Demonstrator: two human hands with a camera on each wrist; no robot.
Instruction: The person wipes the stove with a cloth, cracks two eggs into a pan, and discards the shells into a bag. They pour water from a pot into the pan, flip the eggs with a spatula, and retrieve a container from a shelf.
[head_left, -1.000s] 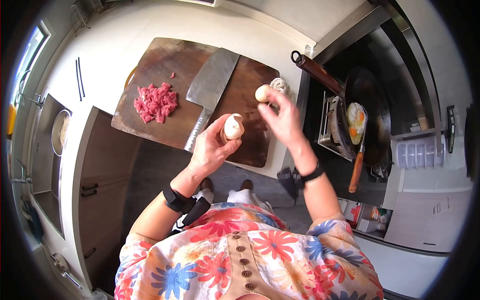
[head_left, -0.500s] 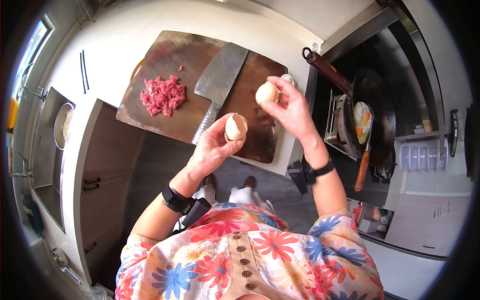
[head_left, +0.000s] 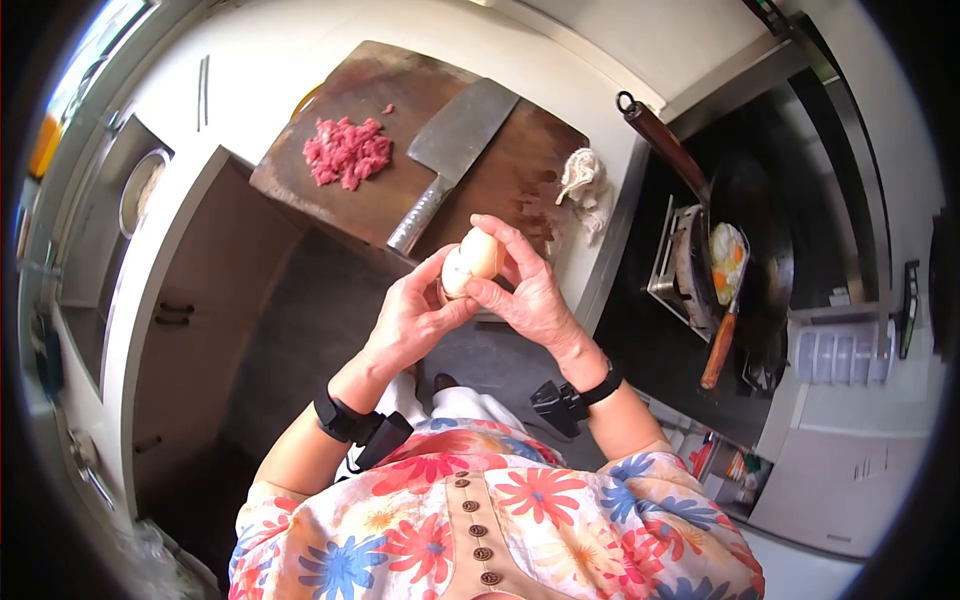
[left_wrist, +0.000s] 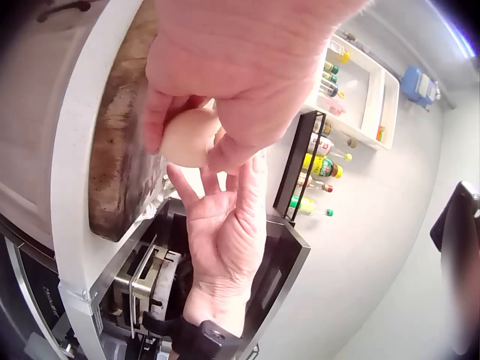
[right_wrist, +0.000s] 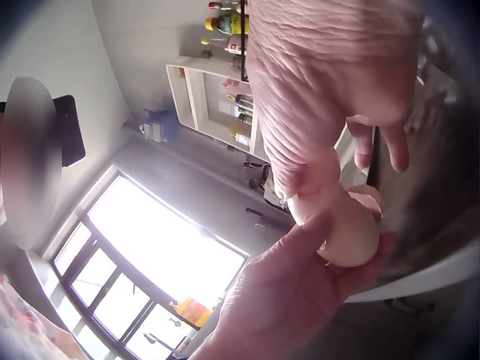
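In the head view, both hands meet in front of my body, near the board's front edge. My left hand (head_left: 405,315) grips a broken eggshell (head_left: 454,280), which shows large and pale in the right wrist view (right_wrist: 354,238). With thumb and fingers, my right hand (head_left: 535,305) pinches a second eggshell piece (head_left: 482,253) against the first one's open end. Part of each shell is covered by fingers. Beyond the hands lies a cleaver (head_left: 465,125) on the wooden cutting board (head_left: 530,150), beside a pile of cut raw meat (head_left: 347,153).
A crumpled white cloth (head_left: 585,190) lies at the board's right edge. On the stove, a wok (head_left: 770,235) holds fried egg (head_left: 727,262) on a spatula with a wooden handle (head_left: 718,352). Chopsticks (head_left: 203,92) and a sink with a bowl (head_left: 143,190) are at left.
My right hand has moved left and toward my body with its shell piece, from over the board's right side to the left hand's shell. The left hand keeps its shell.
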